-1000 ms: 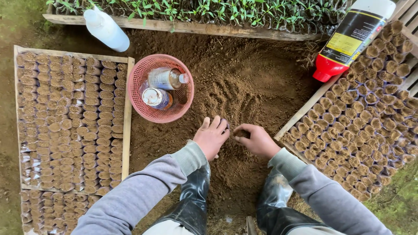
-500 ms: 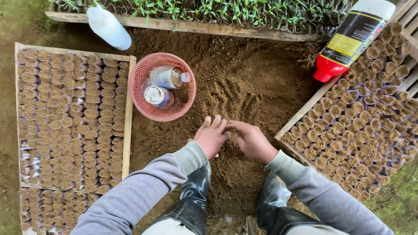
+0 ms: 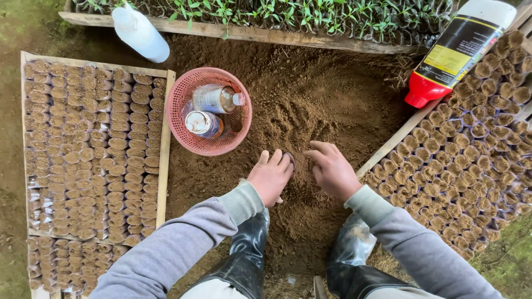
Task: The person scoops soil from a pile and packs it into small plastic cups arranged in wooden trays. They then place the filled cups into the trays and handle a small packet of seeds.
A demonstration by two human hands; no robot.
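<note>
While left hand (image 3: 270,176) pinches a small soil-filled seedling bag (image 3: 288,159), right hand (image 3: 332,169) rests spread on loose soil (image 3: 310,99) beside it.

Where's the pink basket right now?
In the head view, the pink basket sits on the soil left of centre, beside the left tray's wooden edge and just beyond the left hand.

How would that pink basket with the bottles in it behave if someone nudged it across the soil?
The pink basket looks like thin plastic mesh, so probably light and slightly flexible by itself. The two bottles lie on their sides inside, so they would likely roll and shift the weight. It sits on loose soil, so it would probably drag and plough rather than slide.
</note>
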